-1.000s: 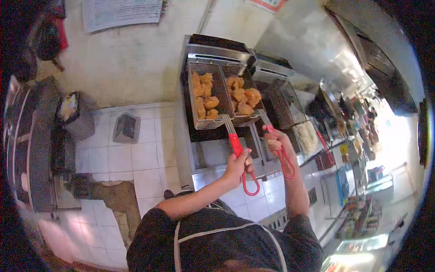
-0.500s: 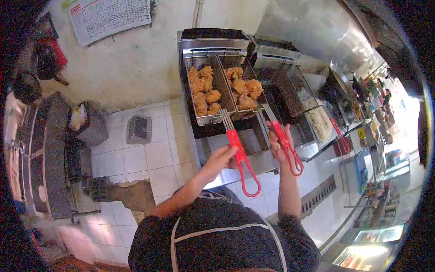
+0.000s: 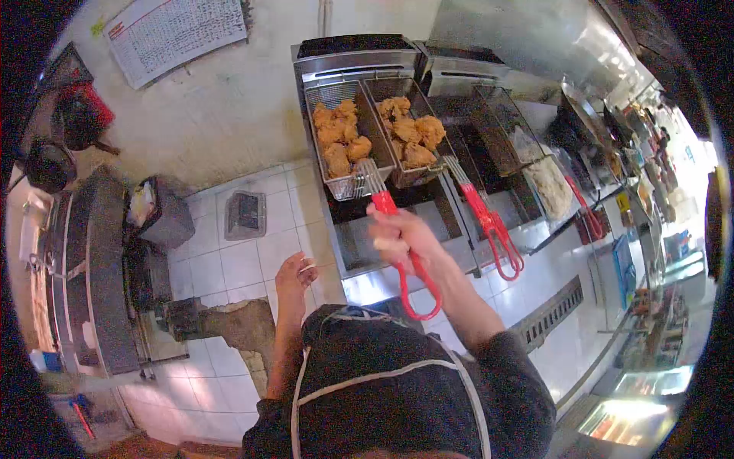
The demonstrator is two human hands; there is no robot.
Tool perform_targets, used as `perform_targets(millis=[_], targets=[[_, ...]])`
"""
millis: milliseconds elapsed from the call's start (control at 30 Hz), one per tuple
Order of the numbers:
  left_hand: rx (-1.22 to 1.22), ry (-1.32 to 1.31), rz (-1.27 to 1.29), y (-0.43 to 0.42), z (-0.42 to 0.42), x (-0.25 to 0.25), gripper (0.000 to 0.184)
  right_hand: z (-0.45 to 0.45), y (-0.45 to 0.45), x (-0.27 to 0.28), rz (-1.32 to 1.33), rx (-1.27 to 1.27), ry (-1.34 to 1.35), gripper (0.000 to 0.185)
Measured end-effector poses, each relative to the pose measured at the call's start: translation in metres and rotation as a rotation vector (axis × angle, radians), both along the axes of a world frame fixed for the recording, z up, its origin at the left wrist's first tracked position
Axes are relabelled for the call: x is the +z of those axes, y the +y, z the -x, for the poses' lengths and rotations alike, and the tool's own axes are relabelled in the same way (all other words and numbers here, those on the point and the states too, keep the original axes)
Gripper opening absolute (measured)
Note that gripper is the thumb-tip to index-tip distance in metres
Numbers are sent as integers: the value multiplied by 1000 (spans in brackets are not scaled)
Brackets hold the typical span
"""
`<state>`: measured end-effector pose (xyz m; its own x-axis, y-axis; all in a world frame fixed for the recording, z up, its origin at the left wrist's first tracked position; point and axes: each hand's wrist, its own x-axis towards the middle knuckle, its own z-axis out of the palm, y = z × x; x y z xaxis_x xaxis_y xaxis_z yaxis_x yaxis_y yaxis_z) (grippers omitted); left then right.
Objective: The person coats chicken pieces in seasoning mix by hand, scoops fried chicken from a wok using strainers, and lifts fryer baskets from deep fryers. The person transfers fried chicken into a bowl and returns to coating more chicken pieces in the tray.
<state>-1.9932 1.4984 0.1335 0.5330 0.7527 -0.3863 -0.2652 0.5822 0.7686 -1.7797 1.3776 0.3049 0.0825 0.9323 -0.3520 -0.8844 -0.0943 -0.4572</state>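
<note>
- The right hand (image 3: 405,239) is wrapped around the red handle (image 3: 419,284) of the first basket (image 3: 348,186), its fingers curled over the upper part of the grip, probably because the coated section keeps skin away from hot metal.
- The left hand (image 3: 292,277) holds nothing; it hangs to the left of the right hand, over the tiled floor, fingers loosely bent (one hand seems enough for this handle).
- Ahead of the right hand, the first basket carries golden fried pieces (image 3: 335,130). It sits high over the fryer (image 3: 359,67), its far end against the back rail, presumably hooked there so that oil can drip down.
- The second basket (image 3: 417,177) stands beside it, ahead and slightly right of the right hand, with similar pieces (image 3: 417,131). Its handle (image 3: 489,220) points outward untouched, likely set that way to be easy to reach.
- Farther right of both hands, a third basket (image 3: 497,130) is tilted, and a pale mass (image 3: 550,187) lies near it; what that is, I cannot tell.
- Both long handles slope toward the wearer, which seems meant to keep the hands clear of the vats.
</note>
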Motion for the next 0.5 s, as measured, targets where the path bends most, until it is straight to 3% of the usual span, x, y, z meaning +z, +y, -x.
perform_targets(millis=[67, 233, 333, 400, 500], targets=[[-29, 1, -4, -3, -3, -2, 32, -3, 2, 19, -34, 10, 43, 8], [-159, 52, -28, -10, -23, -2, 30, -7, -14, 49, -81, -6, -55, 14], [-379, 56, 9, -21, -38, 10, 28, -8, -44, 83, -51, 14, -65, 15], [-694, 36, -138, -34, -56, 21, 28, -7, -64, 110, -91, -35, -40, 20], [-1052, -99, -139, -62, -98, 34, 31, -4, -90, 137, -130, -65, -58, 24]])
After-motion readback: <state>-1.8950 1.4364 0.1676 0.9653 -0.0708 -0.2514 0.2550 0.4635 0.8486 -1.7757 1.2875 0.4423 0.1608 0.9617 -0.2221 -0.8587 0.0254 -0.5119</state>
